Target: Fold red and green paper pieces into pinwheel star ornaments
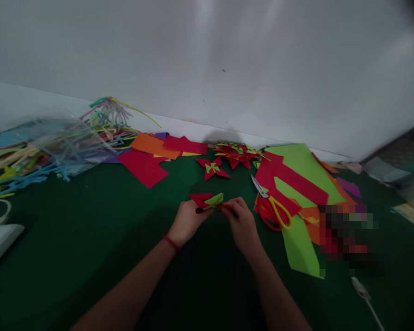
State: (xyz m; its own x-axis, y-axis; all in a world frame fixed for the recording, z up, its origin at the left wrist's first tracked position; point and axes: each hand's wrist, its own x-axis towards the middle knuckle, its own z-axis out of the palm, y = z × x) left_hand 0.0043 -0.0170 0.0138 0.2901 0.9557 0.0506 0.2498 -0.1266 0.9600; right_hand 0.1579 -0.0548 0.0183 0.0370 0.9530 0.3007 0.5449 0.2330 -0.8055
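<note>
Above the green table (124, 257), both of my hands grip one folded red and green paper flower (214, 199). Its left side sits in the closed fingers of my left hand (188, 220), which wears a red band at the wrist. My right hand (242, 221) pinches the flower's right side, and its fingers partly cover the red paper there. Just beyond lies a finished-looking red and green paper flower (212, 168). A pile of similar flowers (236, 152) rests behind it. Scissors (272, 204) with red and yellow handles lie right of my right hand.
Red paper (143, 170) and orange paper (153, 146) lie at the back left. Green sheets (296, 161) and other coloured pieces spread at the right. Pipe cleaners (37, 156) in a clear bag fill the far left. A white box (2, 243) and a cable (362, 292) lie at the sides.
</note>
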